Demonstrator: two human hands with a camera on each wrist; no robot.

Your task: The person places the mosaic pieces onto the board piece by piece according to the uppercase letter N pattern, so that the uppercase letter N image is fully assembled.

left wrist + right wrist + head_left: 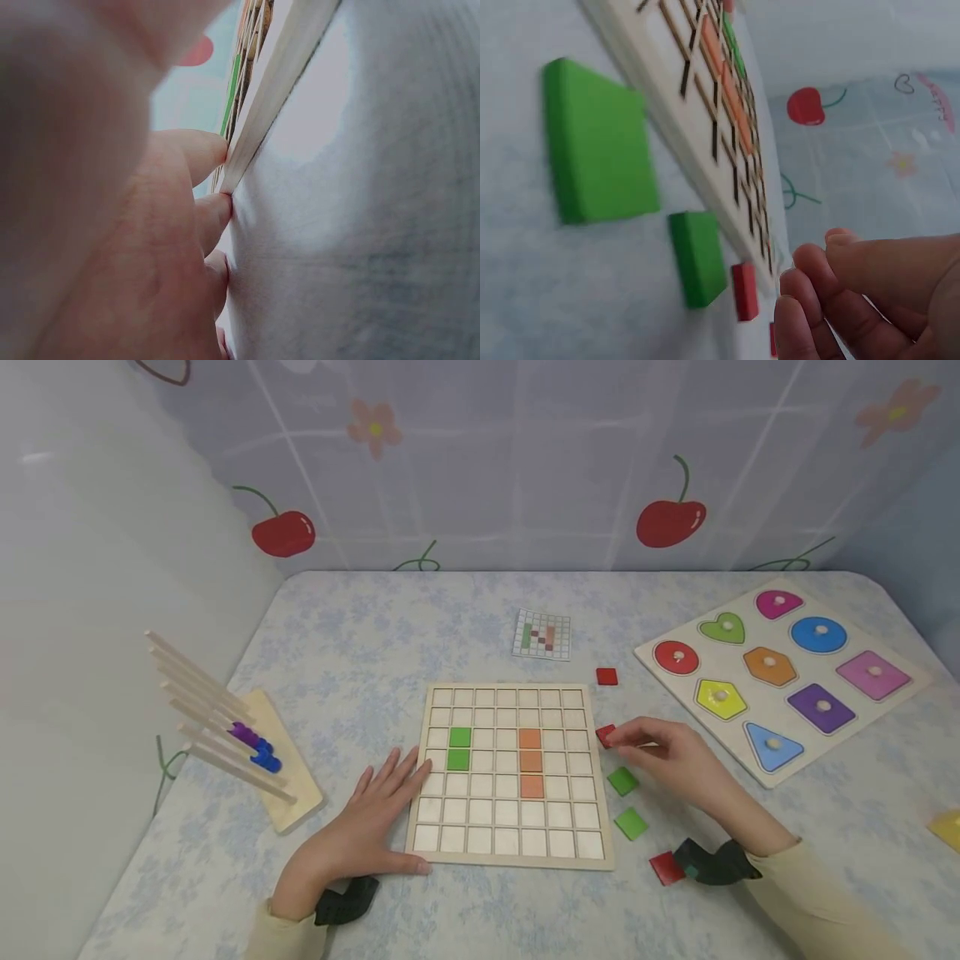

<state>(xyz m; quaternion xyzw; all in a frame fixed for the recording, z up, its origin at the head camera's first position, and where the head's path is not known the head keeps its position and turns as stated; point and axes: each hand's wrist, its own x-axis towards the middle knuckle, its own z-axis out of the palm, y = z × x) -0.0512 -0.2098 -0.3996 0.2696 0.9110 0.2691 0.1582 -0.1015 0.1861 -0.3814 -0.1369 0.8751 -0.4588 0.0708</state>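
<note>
L hand point(371, 827) lay spread along the board's point(480, 812) L edge, prob. to steady it; R hand point(675, 764) had a narrow grip, nothing in it AFAICT, at a red tile point(602, 738) just off the board's R side. Gridded card point(524, 649) lay beyond, prob. for easy viewing; only blurry pink letters point(936, 103), maybe "Happy", on the backdrop point(487, 485).

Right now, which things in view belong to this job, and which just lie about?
Likely in the job:
- grid board
- green tiles
- orange tiles
- red tiles, one by the right hand
- pattern card

Seemingly lying about:
- shape puzzle
- peg stand
- yellow thing, far right
</note>
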